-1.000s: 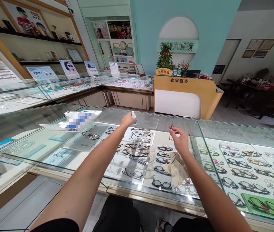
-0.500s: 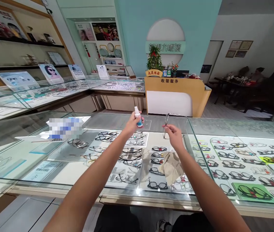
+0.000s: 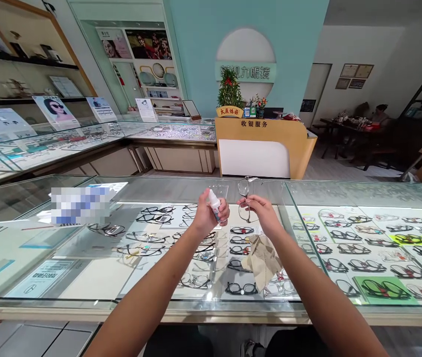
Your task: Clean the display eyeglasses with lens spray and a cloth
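My left hand (image 3: 208,214) is wrapped round a small white spray bottle (image 3: 214,202) with a coloured label, its nozzle tilted up and to the left. To its right, my right hand (image 3: 263,210) pinches a pair of eyeglasses (image 3: 243,189) near the bridge. The glasses are held on end, one lens above the other. Both hands are above the glass display case, apart from each other. On the glass near my right forearm lies a crumpled beige cloth (image 3: 263,260).
Rows of eyeglasses (image 3: 241,288) fill the glass display case (image 3: 84,303). Papers (image 3: 117,187) lie on its left part. Beyond stand a wooden cashier counter (image 3: 300,144) with a plant (image 3: 229,89) and another display case. A person (image 3: 380,115) sits far back right.
My left hand has lowered a little with the spray bottle. The eyeglasses have shifted left and turned, so their lenses show more to the camera. The view has swung slightly right.
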### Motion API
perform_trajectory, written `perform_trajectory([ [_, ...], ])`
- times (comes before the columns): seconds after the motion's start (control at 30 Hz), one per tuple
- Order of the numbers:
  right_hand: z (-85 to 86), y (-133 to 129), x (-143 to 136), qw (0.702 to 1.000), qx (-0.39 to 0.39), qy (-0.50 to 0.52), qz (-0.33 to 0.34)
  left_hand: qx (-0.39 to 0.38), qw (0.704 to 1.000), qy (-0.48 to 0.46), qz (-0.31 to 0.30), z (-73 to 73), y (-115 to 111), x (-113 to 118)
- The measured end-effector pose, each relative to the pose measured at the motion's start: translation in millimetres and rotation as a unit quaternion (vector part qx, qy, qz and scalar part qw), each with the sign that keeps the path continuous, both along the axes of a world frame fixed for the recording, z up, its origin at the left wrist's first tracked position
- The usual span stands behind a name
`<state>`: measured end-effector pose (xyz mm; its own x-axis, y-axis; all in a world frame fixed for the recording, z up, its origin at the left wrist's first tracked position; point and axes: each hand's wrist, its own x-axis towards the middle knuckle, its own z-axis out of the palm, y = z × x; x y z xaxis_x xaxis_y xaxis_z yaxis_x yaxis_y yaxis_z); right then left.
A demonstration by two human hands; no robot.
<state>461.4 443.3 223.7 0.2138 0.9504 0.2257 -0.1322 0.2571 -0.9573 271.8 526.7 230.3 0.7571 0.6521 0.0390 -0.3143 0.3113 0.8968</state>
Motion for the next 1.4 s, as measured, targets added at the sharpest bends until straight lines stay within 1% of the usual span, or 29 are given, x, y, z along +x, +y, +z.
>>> perform_trajectory([
  [0.1, -0.5, -1.5, -5.7, 1.0, -0.008, -0.004, 0.019, -0.002, 1.0, 0.004, -0.016, -1.6, 2.6, -1.9],
  [0.2, -4.2, -0.7, -9.6, 0.999, -0.014, -0.011, 0.04, 0.013, 1.0, 0.016, -0.003, -2.4, -1.1, 2.2],
  [0.27, -6.3, -0.4, -11.3, 0.999, -0.018, -0.014, 0.048, 0.039, 0.999, 0.023, 0.028, -4.2, -3.7, 6.1],
  [0.33, -6.6, -0.8, -12.9, 0.998, -0.02, -0.025, 0.047, 0.08, 0.993, 0.037, 0.075, -7.9, -4.0, 9.2],
  [0.43, -4.1, -2.9, -16.1, 0.998, -0.021, -0.046, 0.046, 0.159, 0.973, 0.079, 0.149, -16.1, -0.3, 11.4],
  [0.5, -1.8, -4.6, -18.6, 0.997, -0.021, -0.051, 0.05, 0.193, 0.959, 0.111, 0.176, -21.2, 3.0, 11.7],
  [0.57, -0.1, -6.0, -20.8, 0.997, -0.019, -0.055, 0.057, 0.197, 0.953, 0.131, 0.189, -24.6, 5.2, 11.7],
  [0.7, 0.9, -7.1, -22.2, 0.996, -0.01, -0.06, 0.066, 0.19, 0.953, 0.133, 0.197, -25.8, 4.5, 11.5],
  [0.83, -0.4, -5.4, -17.2, 0.997, -0.009, -0.055, 0.049, 0.209, 0.951, 0.121, 0.192, -21.0, -1.3, 11.6],
  [0.93, -2.9, -1.9, -10.6, 0.999, 0.001, -0.028, 0.034, 0.241, 0.941, 0.147, 0.185, -17.0, -5.8, 12.4],
  [1.1, -7.4, 3.0, -3.9, 1.0, -0.006, 0.018, 0.011, 0.322, 0.917, 0.196, 0.132, -15.2, -11.1, 14.8],
  [1.2, -7.8, 3.5, -4.0, 1.0, -0.007, 0.022, 0.014, 0.335, 0.91, 0.21, 0.12, -14.5, -14.0, 15.0],
  [1.27, -7.3, 3.6, -4.0, 0.999, -0.004, 0.028, 0.016, 0.328, 0.914, 0.205, 0.12, -13.7, -14.4, 13.8],
  [1.33, -6.9, 4.2, -3.2, 0.999, -0.003, 0.035, 0.013, 0.315, 0.92, 0.193, 0.132, -12.9, -10.9, 10.7],
  [1.4, -7.1, 5.3, -1.4, 0.999, -0.005, 0.041, 0.007, 0.303, 0.92, 0.179, 0.171, -12.5, -1.2, 5.2],
])
